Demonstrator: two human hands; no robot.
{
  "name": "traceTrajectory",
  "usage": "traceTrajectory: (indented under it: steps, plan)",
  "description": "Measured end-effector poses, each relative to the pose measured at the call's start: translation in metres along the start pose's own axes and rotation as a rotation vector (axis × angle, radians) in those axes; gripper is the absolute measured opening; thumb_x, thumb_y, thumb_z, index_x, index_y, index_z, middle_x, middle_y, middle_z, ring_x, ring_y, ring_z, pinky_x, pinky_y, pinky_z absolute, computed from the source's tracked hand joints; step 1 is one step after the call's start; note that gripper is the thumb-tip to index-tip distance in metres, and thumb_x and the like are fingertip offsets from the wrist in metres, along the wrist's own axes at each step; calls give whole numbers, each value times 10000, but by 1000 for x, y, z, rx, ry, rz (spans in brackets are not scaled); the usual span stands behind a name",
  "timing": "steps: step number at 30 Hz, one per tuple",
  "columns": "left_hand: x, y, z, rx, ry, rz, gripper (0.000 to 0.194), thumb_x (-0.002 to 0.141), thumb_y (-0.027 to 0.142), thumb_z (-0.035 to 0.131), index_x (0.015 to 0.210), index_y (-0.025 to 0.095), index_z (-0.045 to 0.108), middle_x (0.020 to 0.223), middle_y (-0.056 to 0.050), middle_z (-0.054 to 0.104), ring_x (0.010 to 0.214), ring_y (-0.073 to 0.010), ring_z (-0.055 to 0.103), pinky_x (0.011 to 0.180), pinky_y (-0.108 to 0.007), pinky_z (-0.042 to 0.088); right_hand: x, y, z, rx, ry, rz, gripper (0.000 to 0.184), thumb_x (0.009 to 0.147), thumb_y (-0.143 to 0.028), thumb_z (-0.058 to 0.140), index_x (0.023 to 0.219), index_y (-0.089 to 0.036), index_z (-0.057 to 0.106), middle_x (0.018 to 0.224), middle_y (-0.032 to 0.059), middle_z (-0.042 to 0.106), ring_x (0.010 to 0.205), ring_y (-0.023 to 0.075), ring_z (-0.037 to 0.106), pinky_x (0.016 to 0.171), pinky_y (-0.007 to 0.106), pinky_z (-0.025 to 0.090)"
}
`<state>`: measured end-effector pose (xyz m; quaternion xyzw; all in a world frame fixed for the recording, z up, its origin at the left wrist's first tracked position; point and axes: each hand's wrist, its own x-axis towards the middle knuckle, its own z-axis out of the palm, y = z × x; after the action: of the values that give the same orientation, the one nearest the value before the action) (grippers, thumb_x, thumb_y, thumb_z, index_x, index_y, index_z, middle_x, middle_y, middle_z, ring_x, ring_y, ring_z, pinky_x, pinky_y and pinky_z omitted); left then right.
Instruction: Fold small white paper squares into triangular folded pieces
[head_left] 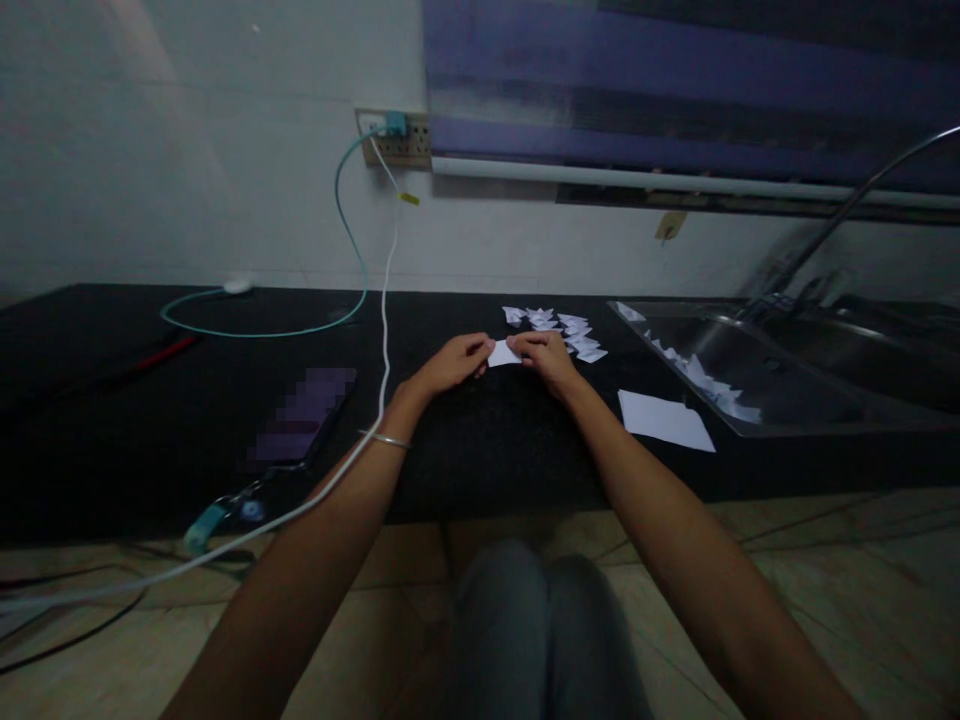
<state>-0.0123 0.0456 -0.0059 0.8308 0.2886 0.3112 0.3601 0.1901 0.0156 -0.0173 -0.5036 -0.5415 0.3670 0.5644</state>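
Note:
My left hand [457, 360] and my right hand [546, 357] meet over a dark counter [480, 450], both pinching a small white piece of paper [504, 354] between fingertips. Just beyond the hands lies a cluster of several small folded white paper pieces [559, 328]. A flat white sheet [664, 421] rests on the counter to the right of my right forearm. My left wrist carries a thin bangle [384, 439].
A steel sink [787, 365] with a tall tap [840, 215] sits at the right, more paper bits lying in it. A white cable [386, 300] and a teal cable [345, 200] run from a wall socket [394, 138]. A phone [300, 420] lies left.

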Motion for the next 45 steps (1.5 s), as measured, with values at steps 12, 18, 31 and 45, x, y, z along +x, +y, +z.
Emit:
traceTrajectory:
  steps: [12, 18, 31, 45]
  plan:
    - [-27, 35, -37, 678, 608, -604, 676, 923, 558, 544, 1482, 181, 498, 1703, -204, 181, 1537, -547, 81, 1081, -851, 221, 3, 9, 0, -3, -13, 15, 288, 681, -475, 782, 690, -192, 728, 709, 15, 625, 663, 148, 526, 611, 291, 403]
    - [-40, 15, -73, 444, 533, -813, 921, 878, 557, 633, 1560, 14, 338, 1709, -297, -21, 1488, -653, -110, 1027, -914, 146, 3, 9, 0, -62, -47, -24, 308, 712, -495, 769, 670, -195, 717, 673, 8, 598, 655, 145, 498, 578, 277, 352]
    - [-14, 19, -28, 317, 285, -219, 450, 995, 506, 460, 965, 129, 704, 1038, -172, 716, 1022, -301, 645, 930, -447, 499, -2, 2, 6, -39, -122, -44, 309, 737, -493, 757, 694, -193, 698, 675, -8, 580, 630, 127, 472, 592, 278, 357]
    - [-15, 1, -15, -295, -31, -221, 370, 910, 438, 660, 694, 141, 706, 601, -29, 643, 534, -99, 508, 524, -228, 336, -8, 0, 13, -265, -117, -403, 646, 719, -459, 847, 1277, -233, 610, 1243, 115, 638, 1027, 241, 622, 870, 397, 529]
